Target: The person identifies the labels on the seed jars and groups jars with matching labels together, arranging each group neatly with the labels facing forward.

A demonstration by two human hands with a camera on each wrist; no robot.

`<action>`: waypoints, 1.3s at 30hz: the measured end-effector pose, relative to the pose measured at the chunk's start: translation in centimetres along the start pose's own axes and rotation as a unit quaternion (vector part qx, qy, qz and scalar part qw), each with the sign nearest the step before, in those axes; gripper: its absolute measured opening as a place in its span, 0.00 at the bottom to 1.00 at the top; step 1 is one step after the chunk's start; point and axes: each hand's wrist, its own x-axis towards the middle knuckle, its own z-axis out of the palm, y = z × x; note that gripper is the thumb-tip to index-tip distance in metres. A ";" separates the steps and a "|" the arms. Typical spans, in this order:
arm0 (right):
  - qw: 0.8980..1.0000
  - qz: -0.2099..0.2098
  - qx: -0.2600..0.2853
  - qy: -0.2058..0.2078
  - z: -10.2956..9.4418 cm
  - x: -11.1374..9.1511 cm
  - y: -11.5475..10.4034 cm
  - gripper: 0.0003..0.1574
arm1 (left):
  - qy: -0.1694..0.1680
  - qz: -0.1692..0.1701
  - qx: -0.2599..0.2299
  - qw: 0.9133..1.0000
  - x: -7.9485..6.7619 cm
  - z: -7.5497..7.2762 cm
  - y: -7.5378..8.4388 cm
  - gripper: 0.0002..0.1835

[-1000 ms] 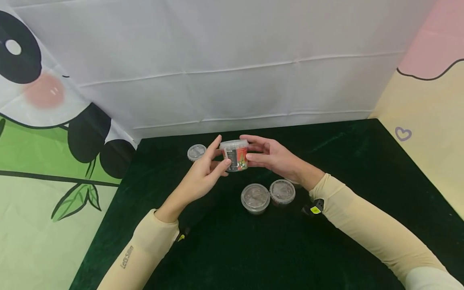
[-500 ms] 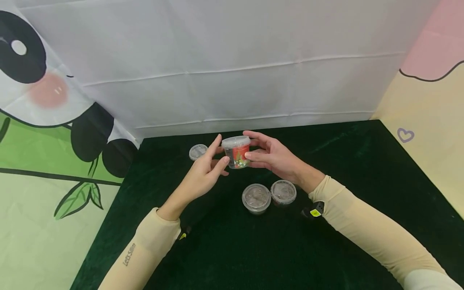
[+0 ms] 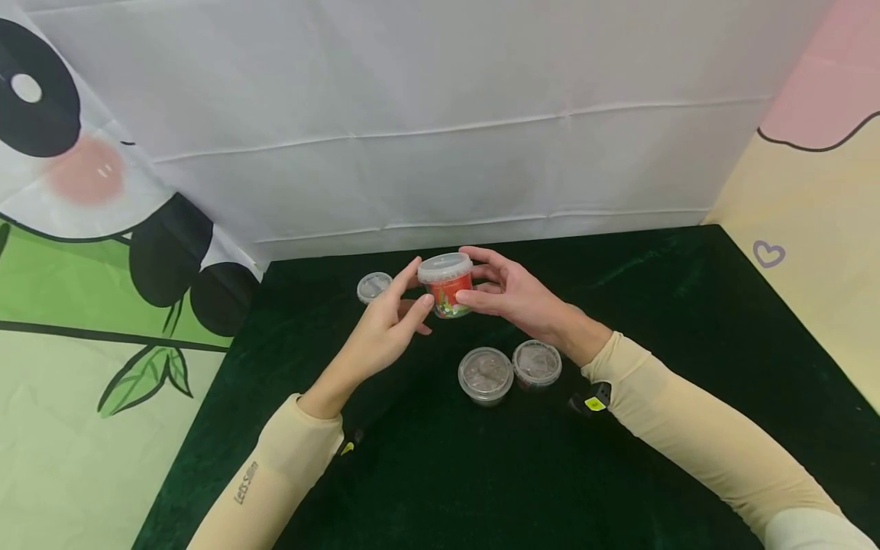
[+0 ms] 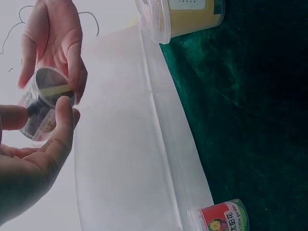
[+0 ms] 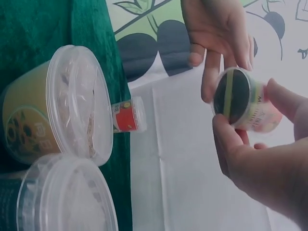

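A small lidded plastic tub (image 3: 450, 289) with a red label is held up between both hands, above the back of the table. My left hand (image 3: 383, 328) touches its left side with thumb and fingers. On the other side, my right hand (image 3: 519, 302) grips it, the thumb lying across the label. Both wrist views show the tub's dark round base (image 5: 233, 95) with a yellow-green strip. Behind my left fingers stands another small tub (image 3: 374, 286); its red label shows in the left wrist view. Two wider lidded tubs, one on the left (image 3: 485, 374) and one on the right (image 3: 537, 363), stand in front.
Dark green cloth (image 3: 440, 473) covers the table. A white backdrop (image 3: 440, 176) hangs along its far edge. Printed panels border it, a panda one (image 3: 89, 183) on the left and a cream one (image 3: 811, 290) on the right.
The held tub has turned so that its red label faces me instead of the dark panel. It is slightly higher, and the right thumb has moved across the label.
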 end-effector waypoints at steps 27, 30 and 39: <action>1.000 0.013 0.016 -0.018 0.4 0.1 -0.4 0.40 | 0.016 -0.016 -0.029 0.999 0.2 0.0 -0.4 0.36; 0.999 0.012 0.027 -0.013 0.5 0.0 -0.7 0.38 | 0.006 -0.006 -0.024 1.000 0.1 -0.3 -0.2 0.36; 0.999 0.001 0.033 -0.001 0.6 0.6 -0.7 0.35 | -0.002 -0.004 -0.007 1.000 0.3 -1.0 -2.1 0.34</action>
